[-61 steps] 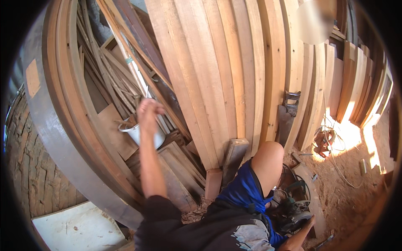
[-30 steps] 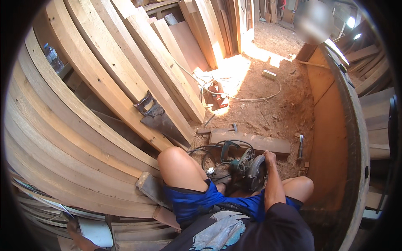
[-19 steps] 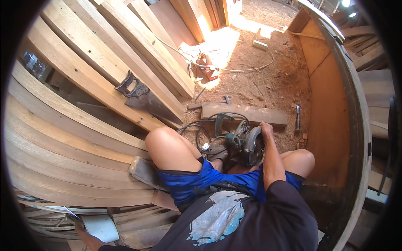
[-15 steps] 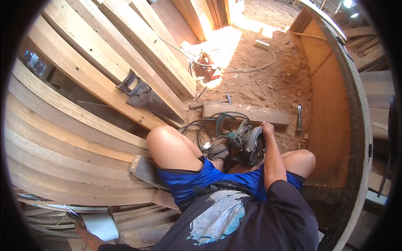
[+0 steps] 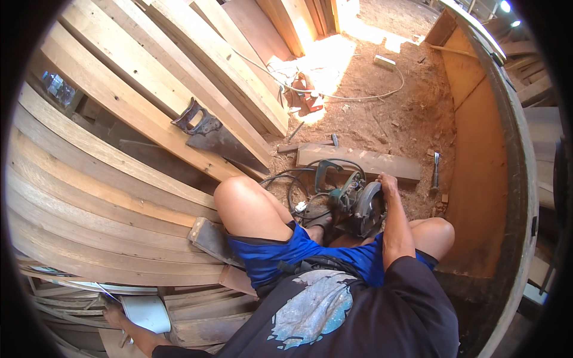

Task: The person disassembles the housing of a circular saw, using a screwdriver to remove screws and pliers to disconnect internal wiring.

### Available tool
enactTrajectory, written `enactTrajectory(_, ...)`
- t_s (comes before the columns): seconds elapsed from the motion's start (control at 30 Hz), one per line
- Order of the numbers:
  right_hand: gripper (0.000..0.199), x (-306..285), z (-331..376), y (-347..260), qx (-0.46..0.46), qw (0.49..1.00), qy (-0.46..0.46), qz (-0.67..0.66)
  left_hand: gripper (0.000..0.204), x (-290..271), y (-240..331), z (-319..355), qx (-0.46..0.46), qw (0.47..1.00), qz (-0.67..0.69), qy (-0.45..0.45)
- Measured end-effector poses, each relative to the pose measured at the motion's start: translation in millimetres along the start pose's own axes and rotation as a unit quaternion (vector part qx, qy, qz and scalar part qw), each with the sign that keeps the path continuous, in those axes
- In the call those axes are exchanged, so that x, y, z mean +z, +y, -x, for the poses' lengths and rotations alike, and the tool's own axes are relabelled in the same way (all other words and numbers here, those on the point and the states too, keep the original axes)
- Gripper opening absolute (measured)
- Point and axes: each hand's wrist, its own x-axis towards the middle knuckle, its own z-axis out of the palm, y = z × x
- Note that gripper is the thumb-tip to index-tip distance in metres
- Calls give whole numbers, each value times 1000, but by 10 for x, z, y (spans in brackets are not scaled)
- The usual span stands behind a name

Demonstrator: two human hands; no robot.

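A green circular saw [image 5: 341,200] rests on the ground between my bent legs, its round metal guard [image 5: 369,209] turned toward my right. At the guard's upper edge my right hand [image 5: 388,182] is closed, holding the saw there. My left hand [image 5: 114,316] reaches far out to the lower left, beside a white rounded panel [image 5: 146,313] and stacked boards. Its fingers look curled; a thin rod [image 5: 107,292] shows just above them, and what they grip is too small to make out. The saw's black cable [image 5: 290,190] lies coiled beside it.
A thick wood block [image 5: 364,164] lies beyond the saw, with a hammer [image 5: 333,141] behind and a chisel [image 5: 436,170] to its right. A handsaw [image 5: 209,131] lies on leaning planks [image 5: 119,95] at left. A wooden panel [image 5: 477,197] walls the right side; a red tool [image 5: 311,98] sits farther off.
My left hand has moved slightly upward and shows more of itself, the thin rod shifting with it. The right hand keeps its hold on the circular saw. The whole view has shifted a little.
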Motion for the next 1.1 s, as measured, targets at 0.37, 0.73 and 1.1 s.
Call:
enactTrajectory(0.37, 34, -56, -88, 75, 22, 1000, 17, -13, 50, -514, -208, 403, -215, 797, 469, 315)
enactTrajectory(0.73, 41, -165, 77, -267, -9, 976, 105, 191, 35, -1581, 1250, 1992, 198, 425, 875, -118)
enactTrajectory(1.1, 61, 289, 2900, -1920, -254, 799, -543, -39, 16, -425, 4225, 6117, 402, 363, 669, -509)
